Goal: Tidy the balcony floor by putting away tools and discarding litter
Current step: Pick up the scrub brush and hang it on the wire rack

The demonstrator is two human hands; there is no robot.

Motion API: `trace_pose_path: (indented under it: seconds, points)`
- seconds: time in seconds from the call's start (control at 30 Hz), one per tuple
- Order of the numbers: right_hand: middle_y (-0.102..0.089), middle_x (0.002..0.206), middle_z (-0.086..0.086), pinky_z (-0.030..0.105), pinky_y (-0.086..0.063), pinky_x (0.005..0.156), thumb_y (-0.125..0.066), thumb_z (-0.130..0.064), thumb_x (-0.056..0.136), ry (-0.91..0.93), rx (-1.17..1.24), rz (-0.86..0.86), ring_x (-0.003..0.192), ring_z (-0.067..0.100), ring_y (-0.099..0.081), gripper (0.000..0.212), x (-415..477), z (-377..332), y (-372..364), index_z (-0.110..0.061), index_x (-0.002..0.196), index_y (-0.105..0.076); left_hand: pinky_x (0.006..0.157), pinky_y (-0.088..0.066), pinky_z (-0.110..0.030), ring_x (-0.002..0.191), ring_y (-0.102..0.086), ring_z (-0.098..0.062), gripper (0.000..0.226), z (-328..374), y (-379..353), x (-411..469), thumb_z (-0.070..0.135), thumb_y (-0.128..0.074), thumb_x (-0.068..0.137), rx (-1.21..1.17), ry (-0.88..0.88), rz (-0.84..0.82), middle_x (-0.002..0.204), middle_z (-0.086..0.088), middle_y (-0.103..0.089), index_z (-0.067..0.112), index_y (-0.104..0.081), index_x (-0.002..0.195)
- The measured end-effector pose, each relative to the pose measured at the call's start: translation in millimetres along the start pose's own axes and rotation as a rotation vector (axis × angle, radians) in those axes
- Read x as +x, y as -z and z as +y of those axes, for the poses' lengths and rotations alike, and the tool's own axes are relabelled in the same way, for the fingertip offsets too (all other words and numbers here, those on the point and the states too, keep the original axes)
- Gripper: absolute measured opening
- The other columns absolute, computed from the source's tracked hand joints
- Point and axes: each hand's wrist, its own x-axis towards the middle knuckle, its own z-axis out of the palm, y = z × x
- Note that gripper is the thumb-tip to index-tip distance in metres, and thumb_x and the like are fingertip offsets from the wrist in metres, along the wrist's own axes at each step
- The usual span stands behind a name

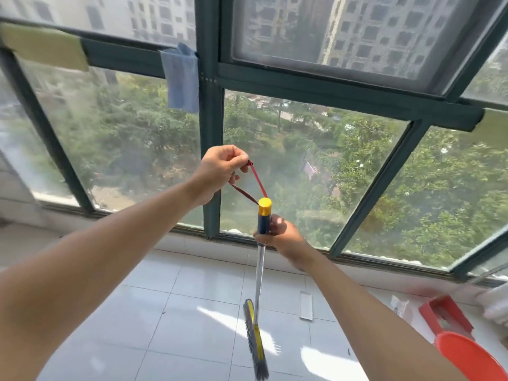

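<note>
Far L, a yellow-green cloth [41, 48] hangs on the window frame [210, 119], and a blue cloth [181, 78] is draped just L of the centre post.

Next across is my left hand [220, 171], raised in front of that post. Thumb and fingertips pinch the red loop [257, 180] and pull it up taut from the yellow cap [265, 206] at the top of the brush [260, 270].

Just R of that, my right hand [286, 237] is wrapped round the pole at the bottom of the blue grip, holding the brush upright. The brush head [255, 339] hangs low over the floor tiles [192, 312]; can't tell if it touches them.

Step in hand, I reckon: putting the brush away by hanging it from the loop.

Next move needs the loop held open and lifted onto a hook or latch while the R hand takes the wt. I can't see a hook from here, so I'd find one first.

Further R on the floor: a flat white strip [306, 305], prob litter, then a red dustpan-like item [445, 314] and an orange basin [467, 356]. Those are left to deal w/.
</note>
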Motion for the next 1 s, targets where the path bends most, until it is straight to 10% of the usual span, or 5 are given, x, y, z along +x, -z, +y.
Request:
trace_pose_path:
  seconds: [1.0]
  points:
    - [-0.062,0.089,0.006,0.038,-0.046,0.093,-0.059,-0.003,0.089,0.158,0.245,-0.707,0.09,0.023,-0.057,0.014,166.3,-110.0,-351.4,-0.016,0.092,-0.063,0.057,-0.046,-0.024,0.045,-0.051,-0.005,0.011,-66.7,367.5,-73.6,0.008,-0.054,0.094,0.036,0.151,0.733,0.073,-0.005,-0.061,0.01,-0.061,0.086]
